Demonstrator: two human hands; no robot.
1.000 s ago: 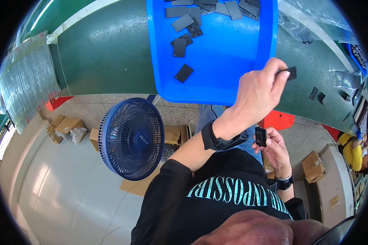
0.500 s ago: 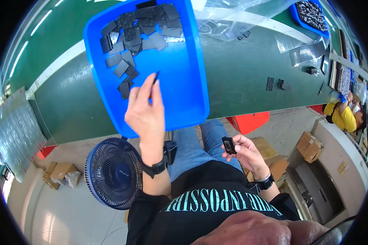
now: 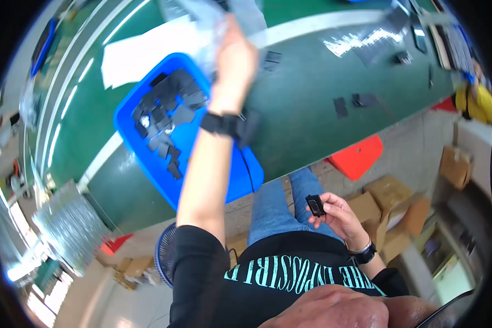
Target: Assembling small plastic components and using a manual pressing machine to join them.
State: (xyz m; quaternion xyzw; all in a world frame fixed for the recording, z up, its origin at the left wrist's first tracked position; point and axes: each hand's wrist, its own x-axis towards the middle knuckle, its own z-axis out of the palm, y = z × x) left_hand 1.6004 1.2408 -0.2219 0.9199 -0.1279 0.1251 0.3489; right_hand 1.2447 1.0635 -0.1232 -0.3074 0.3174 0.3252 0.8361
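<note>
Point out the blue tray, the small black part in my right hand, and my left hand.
blue tray (image 3: 246,176): head view, bare floor by its near corner.
small black part (image 3: 315,205): head view, its middle.
left hand (image 3: 236,60): head view, back of hand.

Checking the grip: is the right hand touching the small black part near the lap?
Touching. The head view shows the right hand with its fingers closed around the small black part.

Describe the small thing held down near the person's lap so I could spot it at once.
Start at the green table and its blue tray, then drop below the table edge to the right hand. It holds a small black part, alone there, unlike the flat dark pieces heaped in the tray.
</note>
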